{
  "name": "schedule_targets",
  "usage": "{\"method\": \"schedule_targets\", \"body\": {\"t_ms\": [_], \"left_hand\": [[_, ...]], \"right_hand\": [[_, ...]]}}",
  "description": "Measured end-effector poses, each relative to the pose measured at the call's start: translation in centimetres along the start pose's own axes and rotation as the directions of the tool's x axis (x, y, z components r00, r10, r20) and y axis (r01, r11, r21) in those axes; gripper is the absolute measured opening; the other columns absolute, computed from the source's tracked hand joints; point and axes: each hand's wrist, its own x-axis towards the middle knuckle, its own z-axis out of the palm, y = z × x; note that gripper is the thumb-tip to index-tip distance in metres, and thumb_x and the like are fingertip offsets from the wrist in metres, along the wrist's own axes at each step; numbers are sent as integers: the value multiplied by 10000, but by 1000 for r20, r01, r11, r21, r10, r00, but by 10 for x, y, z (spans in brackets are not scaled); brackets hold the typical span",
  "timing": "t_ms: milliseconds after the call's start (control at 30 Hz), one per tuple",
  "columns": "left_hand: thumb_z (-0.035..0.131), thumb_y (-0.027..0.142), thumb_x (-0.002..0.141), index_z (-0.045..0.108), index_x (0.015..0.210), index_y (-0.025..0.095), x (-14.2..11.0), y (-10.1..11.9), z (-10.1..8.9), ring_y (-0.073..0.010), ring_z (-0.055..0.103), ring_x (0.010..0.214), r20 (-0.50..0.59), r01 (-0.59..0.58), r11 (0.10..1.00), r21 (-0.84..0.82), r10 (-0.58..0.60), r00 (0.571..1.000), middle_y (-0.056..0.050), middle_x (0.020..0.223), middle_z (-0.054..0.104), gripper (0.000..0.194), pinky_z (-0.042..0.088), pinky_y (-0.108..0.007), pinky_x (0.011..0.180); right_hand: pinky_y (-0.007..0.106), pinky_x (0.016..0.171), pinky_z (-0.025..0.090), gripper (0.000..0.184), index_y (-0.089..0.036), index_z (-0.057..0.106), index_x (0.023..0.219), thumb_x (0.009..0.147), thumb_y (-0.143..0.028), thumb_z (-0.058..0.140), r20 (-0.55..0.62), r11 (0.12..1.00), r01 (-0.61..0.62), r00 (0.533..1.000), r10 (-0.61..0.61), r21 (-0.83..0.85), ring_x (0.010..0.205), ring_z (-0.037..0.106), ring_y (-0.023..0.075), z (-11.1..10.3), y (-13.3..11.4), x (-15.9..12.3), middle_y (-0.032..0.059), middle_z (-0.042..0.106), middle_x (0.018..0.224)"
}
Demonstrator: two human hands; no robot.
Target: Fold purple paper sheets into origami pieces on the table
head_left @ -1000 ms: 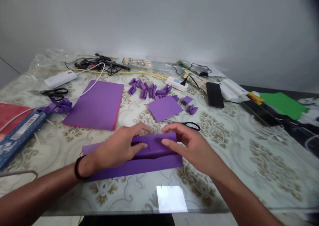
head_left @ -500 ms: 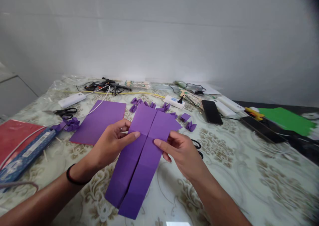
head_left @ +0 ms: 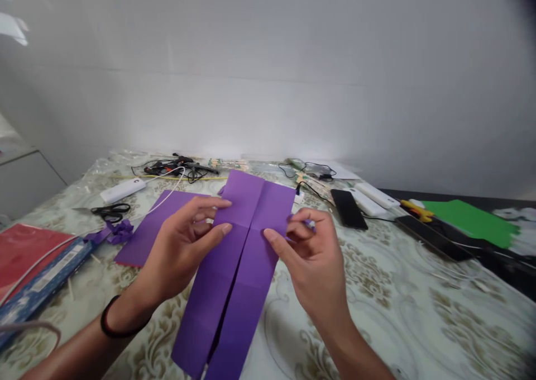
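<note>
Purple paper: creased, long axis running away from the person, far end raised
Left hand: pinching left edge
Right hand: pinching right edge
Desk: underneath

Held up over the table near the middle: a folded paper strip, left hand on its left edge, right hand on its right. Behind the left hand, flat on the table, a paper sheet. Further left, scissors (a power bank just beyond). Far right, a phone.
</note>
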Motion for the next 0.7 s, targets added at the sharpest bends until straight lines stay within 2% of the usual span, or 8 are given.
{"method": "schedule_targets", "body": {"t_ms": [67, 200, 233, 300, 400, 500, 567, 700], "left_hand": [[861, 268, 906, 659, 1194, 247, 5, 8, 1, -120, 740, 733, -29, -46, 999, -16, 45, 999, 10, 947, 735, 352, 631, -187, 632], [903, 253, 855, 558, 1363, 285, 19, 17, -4, -144, 767, 647, -88, -52, 994, -92, 44, 995, 35, 912, 763, 615, 646, -225, 577], [910, 269, 850, 603, 1334, 263, 23, 18, -6, -159, 780, 674, -75, -39, 995, -86, 33, 997, 20, 922, 775, 573, 662, -248, 604], [912, 308, 852, 726, 1145, 202, 28, 18, -11, -188, 795, 747, -20, -6, 998, -65, 5, 1000, -20, 926, 800, 363, 684, -286, 677], [912, 316, 856, 752, 862, 173, 33, 17, -17, -167, 760, 726, 46, 8, 999, -50, -5, 999, -22, 837, 799, 214, 652, -255, 679], [885, 283, 888, 763, 893, 198, 35, 15, -23, -124, 695, 628, 69, -11, 998, -55, 15, 998, 27, 730, 748, 148, 571, -191, 581], [849, 279, 930, 802, 957, 218, 36, 14, -29, -136, 716, 655, 97, -19, 999, -34, 22, 995, 30, 719, 749, 82, 558, -189, 581], [807, 241, 950, 901, 1001, 272, 37, 14, -39, -201, 803, 949, 162, -98, 995, 36, 91, 983, -23, 997, 869, 112, 615, -247, 808]], "right_hand": [[279, 614, 559, 484, -329, 523, 1155, 837, -382, 884, -1, 998, 53, 999, -53, -20, 670, 668, 162, 4, -8, 6, -75, 665, 767], [370, 706, 640, 703, -326, 506, 1440, 841, -384, 870, 40, 997, 70, 997, -70, -11, 802, 767, 236, 11, -18, 22, -23, 763, 867], [375, 726, 647, 683, -313, 543, 1430, 838, -386, 877, 57, 997, 78, 995, -77, -6, 822, 773, 239, 12, -20, 27, -13, 779, 882], [369, 760, 651, 483, -278, 685, 1271, 846, -403, 876, 140, 996, 85, 987, -80, -29, 856, 772, 233, 14, -23, 34, 16, 805, 915], [354, 756, 648, 240, -247, 799, 1035, 893, -437, 831, 307, 994, 72, 951, -44, -82, 877, 770, 230, 14, -26, 42, 50, 826, 953], [316, 655, 614, 227, -246, 846, 1035, 909, -434, 824, 379, 995, 54, 925, -16, -89, 773, 741, 202, 11, -25, 46, 44, 824, 914], [278, 576, 561, 173, -252, 868, 969, 904, -411, 845, 384, 995, 58, 923, -21, -86, 672, 687, 167, 7, -24, 47, 24, 801, 827], [288, 557, 544, 88, -315, 906, 941, 915, -334, 824, 385, 991, 113, 920, -75, -77, 649, 679, 170, -4, -24, 49, 15, 800, 786]]}}
